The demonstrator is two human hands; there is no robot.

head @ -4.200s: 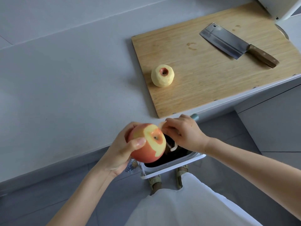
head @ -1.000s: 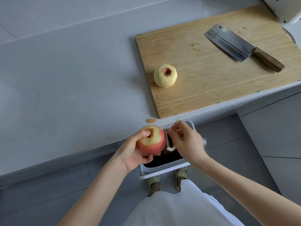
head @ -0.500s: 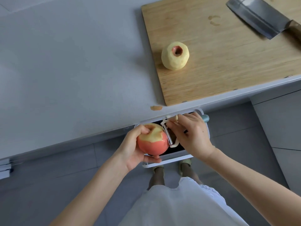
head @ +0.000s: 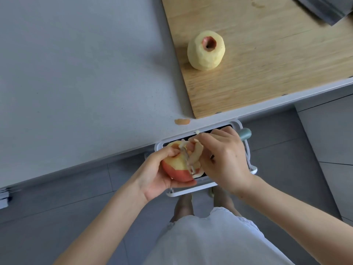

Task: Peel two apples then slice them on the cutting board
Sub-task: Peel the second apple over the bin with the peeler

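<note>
My left hand grips a half-peeled red apple below the counter edge, over a white bin. My right hand holds a white peeler with a teal handle end; its blade lies against the apple's right side, and a strip of peel curls off there. A fully peeled apple stands on the wooden cutting board, near its left edge. Only the corner of the cleaver blade shows at the top right of the board.
A small scrap of peel lies on the grey counter just left of the board's near corner. The bin hangs at the counter front, above the floor. My feet stand below it.
The view has shifted down, so the board and cleaver sit higher in the frame. The peeler has moved down the apple's side, and more yellow flesh shows.
</note>
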